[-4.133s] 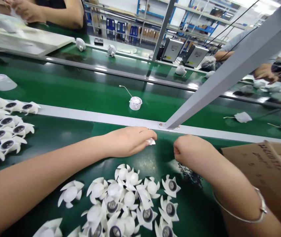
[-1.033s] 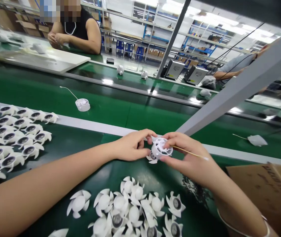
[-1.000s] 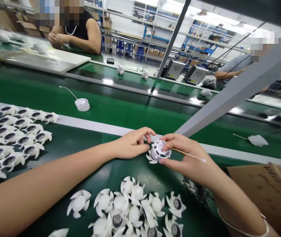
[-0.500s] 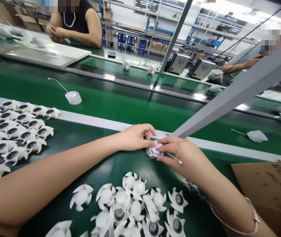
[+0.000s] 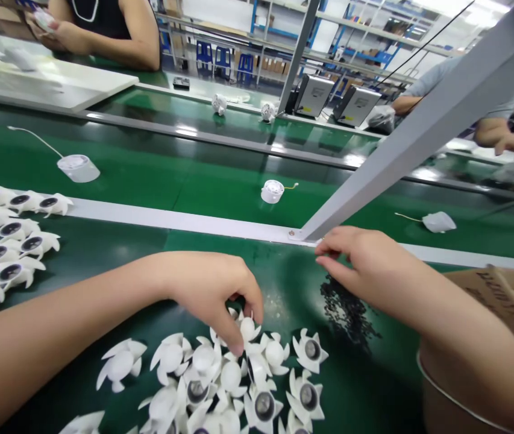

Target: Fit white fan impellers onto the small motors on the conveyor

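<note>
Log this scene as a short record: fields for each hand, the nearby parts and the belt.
Left hand: fingertips down among a pile of white plastic fan rotors
Right hand: open, nothing visible in it, beside a long grey metal strut
Belt: dark green conveyor belt
Farther part: round white fan housing with a thin wire, on the belt

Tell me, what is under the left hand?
The left hand is over the edge of a pile of white plastic fan rotors on the green belt; its fingertips reach them. What lies under the palm is covered and cannot be seen.
</note>
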